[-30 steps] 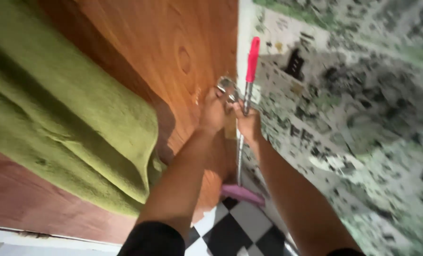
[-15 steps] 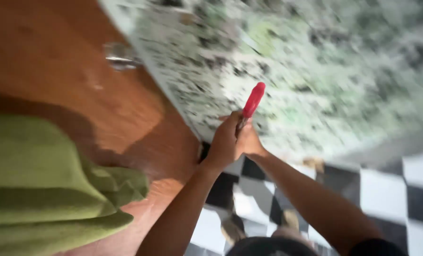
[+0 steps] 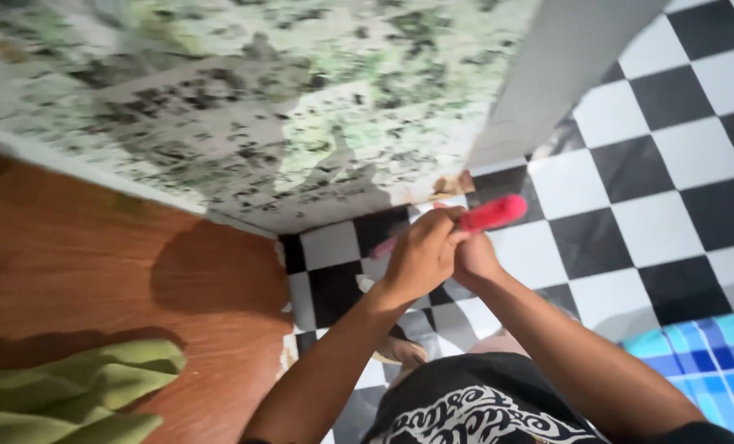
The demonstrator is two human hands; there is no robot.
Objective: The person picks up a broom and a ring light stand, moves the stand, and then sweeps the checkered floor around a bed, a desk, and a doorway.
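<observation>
Both my hands grip a long-handled tool with a red grip (image 3: 493, 214) at its upper end. My left hand (image 3: 419, 259) wraps the shaft just below the red grip, and my right hand (image 3: 475, 257) closes on it right beside. The shaft runs down-left behind my hands, showing as a pinkish piece (image 3: 383, 247) over the black-and-white checkered floor (image 3: 630, 197). The tool's lower end is hidden.
A brown wooden door (image 3: 79, 263) fills the left, with a green towel (image 3: 71, 395) hanging on it at lower left. A green-speckled marble-pattern wall (image 3: 260, 107) is above. A grey wall panel (image 3: 556, 74) stands at upper right. Blue checked cloth (image 3: 704, 353) lies at lower right.
The view has swung from the door handle and wall toward the floor. My hands left the door handle area and now hold the tool tilted nearly level over the tiles.
</observation>
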